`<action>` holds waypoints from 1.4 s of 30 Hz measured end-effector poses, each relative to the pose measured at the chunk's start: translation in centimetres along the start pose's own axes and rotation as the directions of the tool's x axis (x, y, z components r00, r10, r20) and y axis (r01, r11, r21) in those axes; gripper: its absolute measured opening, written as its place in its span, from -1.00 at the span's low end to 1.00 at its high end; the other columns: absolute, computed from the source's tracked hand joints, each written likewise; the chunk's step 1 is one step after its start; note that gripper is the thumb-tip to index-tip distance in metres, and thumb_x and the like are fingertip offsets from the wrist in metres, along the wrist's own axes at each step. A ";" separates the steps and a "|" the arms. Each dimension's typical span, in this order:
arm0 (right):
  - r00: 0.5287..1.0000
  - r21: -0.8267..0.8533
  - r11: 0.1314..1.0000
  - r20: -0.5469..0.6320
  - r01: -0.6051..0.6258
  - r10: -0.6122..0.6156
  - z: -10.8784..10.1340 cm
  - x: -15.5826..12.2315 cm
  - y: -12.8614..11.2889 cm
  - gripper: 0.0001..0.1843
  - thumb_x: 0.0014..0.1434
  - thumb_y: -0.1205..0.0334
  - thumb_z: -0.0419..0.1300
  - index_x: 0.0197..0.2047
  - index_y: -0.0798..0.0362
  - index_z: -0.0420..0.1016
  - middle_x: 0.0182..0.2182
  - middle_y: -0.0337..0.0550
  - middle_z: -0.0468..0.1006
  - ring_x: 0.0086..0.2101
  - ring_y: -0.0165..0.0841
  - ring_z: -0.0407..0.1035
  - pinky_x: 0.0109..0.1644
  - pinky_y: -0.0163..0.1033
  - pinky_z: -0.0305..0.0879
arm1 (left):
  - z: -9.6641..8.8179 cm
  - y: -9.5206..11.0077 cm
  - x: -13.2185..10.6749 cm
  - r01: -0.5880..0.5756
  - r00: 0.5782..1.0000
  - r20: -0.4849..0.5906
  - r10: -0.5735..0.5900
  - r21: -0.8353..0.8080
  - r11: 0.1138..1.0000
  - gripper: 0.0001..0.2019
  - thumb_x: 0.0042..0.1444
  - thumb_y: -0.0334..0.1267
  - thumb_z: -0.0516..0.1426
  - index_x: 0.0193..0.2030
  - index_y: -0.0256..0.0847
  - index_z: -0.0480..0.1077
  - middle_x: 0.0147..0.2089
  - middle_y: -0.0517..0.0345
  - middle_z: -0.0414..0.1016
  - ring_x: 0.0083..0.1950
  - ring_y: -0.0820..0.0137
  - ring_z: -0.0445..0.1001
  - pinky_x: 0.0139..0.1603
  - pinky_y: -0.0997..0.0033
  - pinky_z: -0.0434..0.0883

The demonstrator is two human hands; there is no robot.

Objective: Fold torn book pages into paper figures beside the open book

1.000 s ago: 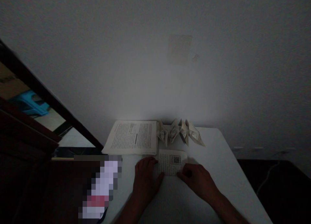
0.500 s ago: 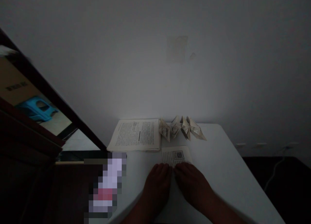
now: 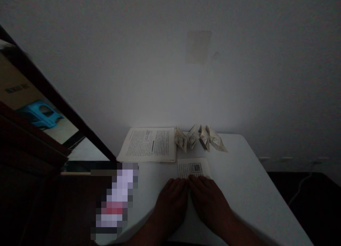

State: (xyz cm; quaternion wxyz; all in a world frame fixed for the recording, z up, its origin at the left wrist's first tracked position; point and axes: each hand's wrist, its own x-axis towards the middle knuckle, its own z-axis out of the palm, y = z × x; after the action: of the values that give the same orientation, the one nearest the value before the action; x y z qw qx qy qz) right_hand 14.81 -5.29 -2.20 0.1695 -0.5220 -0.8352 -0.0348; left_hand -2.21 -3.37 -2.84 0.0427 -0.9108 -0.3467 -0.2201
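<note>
Fingers [image 3: 178,185] of both hands lie extended and flat, gripping nothing, with the tips pressed on the near part of a printed sheet [image 3: 193,167]. The left hand [image 3: 172,199] and right hand [image 3: 209,199] rest side by side, close together. The sheet lies flat on the white worktop [image 3: 239,175]; its near edge is hidden under the hands. Just behind it are an open book [image 3: 149,144] and a row of folded paper figures [image 3: 199,138] by the wall. Lighting is dim.
</note>
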 end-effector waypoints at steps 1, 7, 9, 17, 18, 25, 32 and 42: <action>1.000 -0.001 1.000 0.021 -0.002 0.002 -0.2 0.2 -0.1 -0.57 0.12 0.39 0.12 0.09 0.08 0.35 0.06 -0.12 0.43 -0.05 -0.17 0.27 0.04 -0.06 0.17 | 0.0 0.1 0.0 0.015 1.000 0.004 -0.015 -0.003 1.000 -0.63 0.11 -0.47 -0.07 0.05 -0.34 0.32 0.01 -0.07 0.43 0.00 0.24 0.38 0.08 0.15 0.30; 0.998 -0.005 1.000 0.055 -0.008 0.008 -0.9 1.0 0.0 -0.60 0.17 0.35 0.10 0.09 0.03 0.35 0.07 -0.16 0.42 -0.08 -0.18 0.27 0.00 -0.06 0.17 | -0.4 0.2 0.2 0.082 0.995 0.065 -0.077 -0.075 0.994 -0.59 0.11 -0.45 -0.03 0.12 -0.30 0.26 0.04 -0.04 0.40 0.00 0.23 0.36 0.06 0.13 0.31; 0.998 -0.018 1.000 0.056 0.001 0.000 -0.8 1.0 0.2 -0.60 0.17 0.34 0.10 0.10 0.03 0.35 0.07 -0.16 0.42 -0.08 -0.17 0.26 0.00 -0.05 0.16 | -0.5 0.1 0.2 0.088 0.993 0.086 -0.080 -0.094 0.992 -0.60 0.11 -0.45 -0.03 0.11 -0.30 0.27 0.04 -0.05 0.40 -0.01 0.22 0.36 0.05 0.13 0.30; 0.997 -0.040 0.998 0.058 -0.039 0.041 -0.5 1.4 1.4 -0.60 0.24 0.27 0.01 0.14 0.04 0.31 0.09 -0.14 0.40 -0.07 -0.16 0.26 0.00 -0.03 0.17 | -0.3 0.1 0.0 0.108 0.992 0.074 -0.103 -0.077 0.991 -0.65 0.11 -0.47 -0.05 0.03 -0.30 0.33 0.00 -0.05 0.42 -0.03 0.22 0.37 0.05 0.10 0.29; 0.997 -0.041 0.998 0.059 -0.044 0.047 -0.6 1.5 1.5 -0.60 0.24 0.26 0.00 0.15 0.04 0.31 0.09 -0.15 0.40 -0.07 -0.16 0.25 0.01 -0.02 0.16 | -0.3 0.2 0.0 0.113 0.991 0.080 -0.107 -0.072 0.991 -0.65 0.10 -0.48 -0.05 0.02 -0.29 0.33 -0.01 -0.05 0.42 -0.03 0.22 0.37 0.04 0.11 0.29; 0.993 -0.039 0.994 0.061 -0.100 0.103 -0.6 1.5 2.0 -0.56 0.25 0.18 -0.01 0.18 0.00 0.27 0.15 -0.16 0.34 -0.04 -0.12 0.24 -0.02 -0.01 0.18 | -0.6 0.2 0.2 0.096 0.995 0.046 -0.094 -0.063 0.993 -0.64 0.09 -0.46 -0.04 0.03 -0.29 0.34 0.00 -0.06 0.43 -0.02 0.18 0.38 0.01 0.09 0.32; 0.980 -0.047 0.987 0.114 -0.156 0.161 -0.8 1.5 2.1 -0.51 0.25 0.16 -0.05 0.23 0.01 0.20 0.23 -0.22 0.22 0.06 -0.05 0.15 0.03 0.04 0.13 | -0.2 0.2 0.0 0.094 0.994 0.064 -0.090 -0.068 0.993 -0.62 0.09 -0.48 -0.04 0.06 -0.31 0.32 0.03 -0.08 0.41 0.01 0.18 0.36 0.01 0.11 0.32; 0.978 -0.090 0.982 0.110 -0.165 0.174 -0.2 2.2 2.4 -0.48 0.26 0.14 -0.07 0.27 0.02 0.11 0.25 -0.11 0.16 0.15 -0.07 0.07 0.01 0.06 0.11 | -0.6 0.2 0.3 0.100 0.991 0.097 -0.093 -0.062 0.993 -0.58 0.07 -0.45 -0.03 0.10 -0.29 0.30 0.06 -0.07 0.40 0.03 0.19 0.34 0.03 0.11 0.28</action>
State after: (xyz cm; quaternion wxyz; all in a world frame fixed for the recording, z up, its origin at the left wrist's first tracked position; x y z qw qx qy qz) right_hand 16.08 -2.39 -1.60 0.1013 -0.5989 -0.7941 -0.0227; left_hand -2.14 -3.49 -2.16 -0.0145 -0.9032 -0.3844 -0.1904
